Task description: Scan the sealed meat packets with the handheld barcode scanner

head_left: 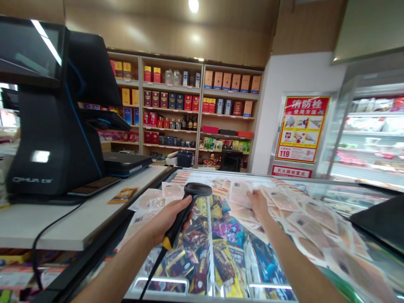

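My left hand (pixel 174 216) is wrapped round the handle of a black barcode scanner (pixel 198 189) with a yellow band near its cable. The scanner head points away and to the right, above the freezer's glass top. Farther right, my right hand (pixel 259 203) pinches the edge of a flat clear packet (pixel 240 193) bearing a small label. Many similar packets (pixel 311 214) lie overlapped to the right of that hand. A smaller group of packets (pixel 147 202) rests on the glass left of the scanner.
Below the glass lie colourful wrapped ice creams (pixel 227 231). A white counter (pixel 63 225) on the left carries a black checkout terminal (pixel 47 126), a phone (pixel 94 186) and a small orange packet (pixel 123 195). Shelves of boxes (pixel 170 101) stand behind; a dark object (pixel 381 219) is at right.
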`<state>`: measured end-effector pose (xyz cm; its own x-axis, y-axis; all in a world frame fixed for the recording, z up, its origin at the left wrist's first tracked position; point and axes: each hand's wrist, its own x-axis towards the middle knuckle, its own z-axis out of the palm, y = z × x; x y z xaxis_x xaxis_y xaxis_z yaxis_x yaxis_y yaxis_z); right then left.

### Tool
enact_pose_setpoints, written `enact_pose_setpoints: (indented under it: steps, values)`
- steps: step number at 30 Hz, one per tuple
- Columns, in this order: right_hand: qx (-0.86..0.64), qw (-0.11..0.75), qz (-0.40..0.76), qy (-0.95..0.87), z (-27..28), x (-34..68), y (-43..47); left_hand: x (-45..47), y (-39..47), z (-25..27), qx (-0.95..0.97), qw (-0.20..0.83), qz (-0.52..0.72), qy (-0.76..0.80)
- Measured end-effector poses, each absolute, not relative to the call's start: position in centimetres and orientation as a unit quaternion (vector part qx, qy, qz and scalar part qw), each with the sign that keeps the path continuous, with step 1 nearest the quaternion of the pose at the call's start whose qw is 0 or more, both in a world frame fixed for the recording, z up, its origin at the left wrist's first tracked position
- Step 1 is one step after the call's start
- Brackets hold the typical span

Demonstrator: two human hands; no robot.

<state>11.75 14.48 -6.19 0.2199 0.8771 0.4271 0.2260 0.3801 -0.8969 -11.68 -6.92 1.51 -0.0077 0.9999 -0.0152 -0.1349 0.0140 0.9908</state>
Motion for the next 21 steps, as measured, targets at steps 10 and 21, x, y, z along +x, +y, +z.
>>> enact_pose_setpoints:
  steps: [10,21]
  values:
    - [-0.482,0.616,0.284,-0.555,-6.8,11.7,15.0,-10.3,-6.7,1.8,0.465,0.572,0.507,0.446]
    - [-0.501,0.601,0.271,-0.561,-6.6,11.7,14.7,-10.3,-6.0,2.0,0.46,0.575,0.518,0.436]
